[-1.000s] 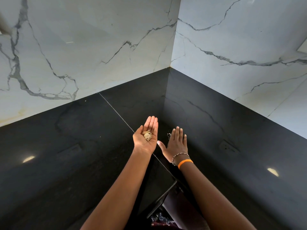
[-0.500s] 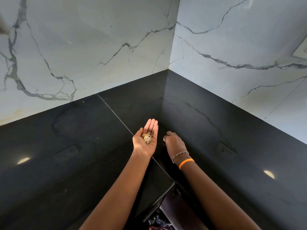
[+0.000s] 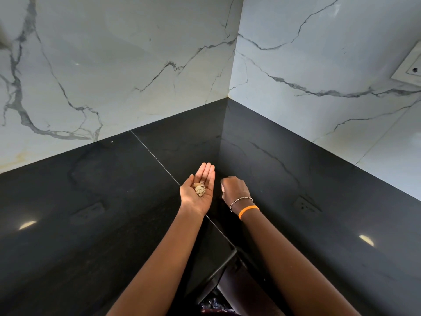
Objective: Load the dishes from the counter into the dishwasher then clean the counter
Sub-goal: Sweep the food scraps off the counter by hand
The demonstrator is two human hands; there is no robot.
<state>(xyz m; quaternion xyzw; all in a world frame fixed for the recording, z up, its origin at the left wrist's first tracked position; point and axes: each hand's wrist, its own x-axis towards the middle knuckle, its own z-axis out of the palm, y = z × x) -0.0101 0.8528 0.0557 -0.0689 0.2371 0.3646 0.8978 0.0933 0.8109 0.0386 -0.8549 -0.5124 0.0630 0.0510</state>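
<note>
1. Left hand (image 3: 197,192), mid-frame, lies palm-up with fingers straight, cradling a little pile of crumbs (image 3: 199,189).
2. Right hand (image 3: 234,189), just right of it, curls fingers down at the black counter (image 3: 95,224); what it pinches can't be seen.
3. Crumbs look feather-light and loose, so probably cupping beats pinching.

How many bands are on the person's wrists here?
2, both on the right wrist: a beaded bracelet nearer the hand, an orange band just behind it. The left wrist is bare.

Left hand (image 3: 197,192) lies palm-up, fingers straight; right hand (image 3: 234,188) curls knuckles-up
</note>
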